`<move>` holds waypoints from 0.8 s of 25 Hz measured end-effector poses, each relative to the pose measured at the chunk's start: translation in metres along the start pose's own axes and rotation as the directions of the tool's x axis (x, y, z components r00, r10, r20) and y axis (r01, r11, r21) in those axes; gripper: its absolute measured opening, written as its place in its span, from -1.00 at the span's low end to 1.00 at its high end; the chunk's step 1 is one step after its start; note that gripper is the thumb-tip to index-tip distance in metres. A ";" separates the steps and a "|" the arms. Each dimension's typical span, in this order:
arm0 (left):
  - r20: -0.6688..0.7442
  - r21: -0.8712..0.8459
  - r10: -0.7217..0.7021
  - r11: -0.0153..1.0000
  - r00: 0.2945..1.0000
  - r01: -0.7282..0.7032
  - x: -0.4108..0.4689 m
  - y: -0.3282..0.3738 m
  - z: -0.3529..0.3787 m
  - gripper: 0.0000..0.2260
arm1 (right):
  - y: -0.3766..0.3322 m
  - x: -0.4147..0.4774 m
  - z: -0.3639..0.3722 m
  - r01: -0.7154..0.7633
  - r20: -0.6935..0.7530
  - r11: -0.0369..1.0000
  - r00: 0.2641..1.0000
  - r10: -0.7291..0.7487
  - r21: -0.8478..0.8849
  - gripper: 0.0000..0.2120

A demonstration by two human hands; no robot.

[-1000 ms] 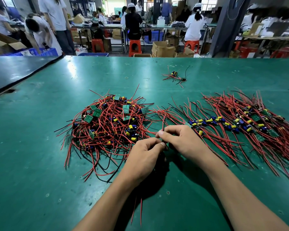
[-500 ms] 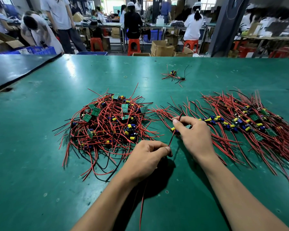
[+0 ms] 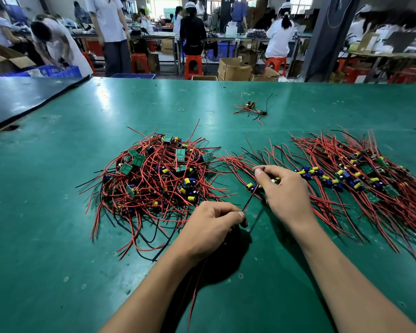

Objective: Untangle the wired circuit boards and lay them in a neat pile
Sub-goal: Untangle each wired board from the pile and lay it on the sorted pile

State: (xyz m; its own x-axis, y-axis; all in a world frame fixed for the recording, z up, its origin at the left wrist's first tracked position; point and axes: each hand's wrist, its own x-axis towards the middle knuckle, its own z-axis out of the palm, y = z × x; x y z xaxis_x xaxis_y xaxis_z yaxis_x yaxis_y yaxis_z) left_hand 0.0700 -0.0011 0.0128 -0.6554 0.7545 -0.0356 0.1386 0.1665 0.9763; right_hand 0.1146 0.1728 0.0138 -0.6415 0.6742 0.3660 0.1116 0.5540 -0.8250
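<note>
A tangled heap of small green circuit boards (image 3: 154, 174) with red and black wires lies on the green table, left of centre. To the right, a combed-out row of boards (image 3: 351, 179) lies with its wires fanned toward me. My right hand (image 3: 283, 191) holds one wired board (image 3: 251, 186) at the left end of that row. My left hand (image 3: 211, 227) pinches that board's red wires (image 3: 249, 200), which run taut between the two hands and trail out below my left wrist.
One loose wired board (image 3: 250, 108) lies alone farther back on the green table (image 3: 58, 236). A dark mat (image 3: 17, 97) covers the far left corner. Beyond the table edge, people work at benches among cardboard boxes and red stools.
My right hand has carried the board from beside my left hand out to the right, to the left end of the laid-out row. My left hand stayed put, pinching the wires, which are now stretched.
</note>
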 end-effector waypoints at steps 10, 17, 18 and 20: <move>-0.052 -0.081 -0.046 0.996 0.998 0.042 0.000 0.000 0.001 -0.80 | 0.005 0.004 -0.001 -0.087 0.012 0.989 0.996 0.086 0.117 -0.70; -0.110 -0.510 -0.137 0.858 0.984 0.062 0.004 0.008 0.000 -0.85 | -0.010 -0.003 0.007 -0.287 0.330 0.899 0.928 0.174 0.330 -0.79; -0.106 -0.548 -0.124 0.835 0.987 0.046 0.004 0.010 -0.001 -0.85 | -0.011 -0.005 0.007 -0.273 0.385 0.908 0.912 0.140 0.316 -0.82; -0.124 -0.590 -0.090 0.807 0.988 0.000 0.004 0.013 -0.007 -0.85 | -0.013 -0.011 0.006 -0.287 0.532 0.908 0.842 0.087 0.305 -0.88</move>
State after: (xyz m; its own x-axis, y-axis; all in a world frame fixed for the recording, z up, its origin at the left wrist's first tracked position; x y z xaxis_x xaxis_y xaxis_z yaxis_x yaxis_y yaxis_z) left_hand 0.0641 0.0002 0.0268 -0.7521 0.6520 -0.0966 -0.3260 -0.2406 0.9142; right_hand 0.1157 0.1555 0.0186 -0.9344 0.3561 0.0068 0.0541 0.1606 -0.9855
